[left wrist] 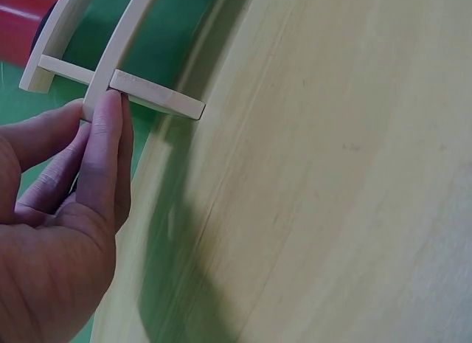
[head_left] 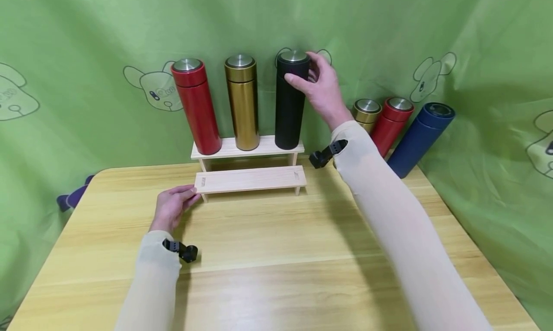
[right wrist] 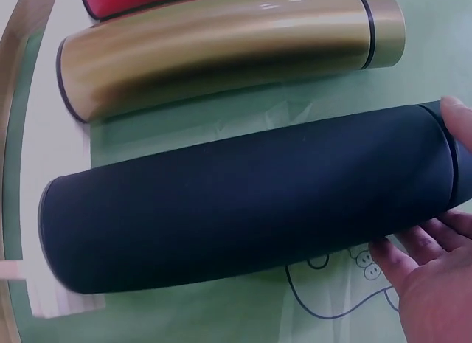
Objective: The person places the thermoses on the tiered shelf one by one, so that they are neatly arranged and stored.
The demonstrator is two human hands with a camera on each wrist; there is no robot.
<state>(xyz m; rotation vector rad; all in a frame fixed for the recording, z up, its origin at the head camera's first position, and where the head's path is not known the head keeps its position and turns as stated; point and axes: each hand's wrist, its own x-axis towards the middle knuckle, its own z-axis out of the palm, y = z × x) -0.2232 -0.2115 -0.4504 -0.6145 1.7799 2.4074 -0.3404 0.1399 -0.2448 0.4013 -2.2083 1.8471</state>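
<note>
A black thermos flask [head_left: 290,105] stands upright at the right end of the upper step of a small two-tier wooden stand [head_left: 250,180]. My right hand [head_left: 321,84] grips it near its lid, thumb in front and fingers behind. On the same step are a gold flask [head_left: 244,105] in the middle and a red flask [head_left: 198,110] at the left. With thumb and fingers, my left hand [head_left: 170,206] pinches the left end of the lower step; the left wrist view shows the fingertips on the board's end [left wrist: 99,99].
Right of the stand, partly behind my right arm, are a second gold flask [head_left: 367,111], a second red flask [head_left: 390,122] and a blue flask [head_left: 421,139], the blue one leaning. A wooden table [head_left: 259,254] lies below; a green curtain [head_left: 242,19] hangs behind it.
</note>
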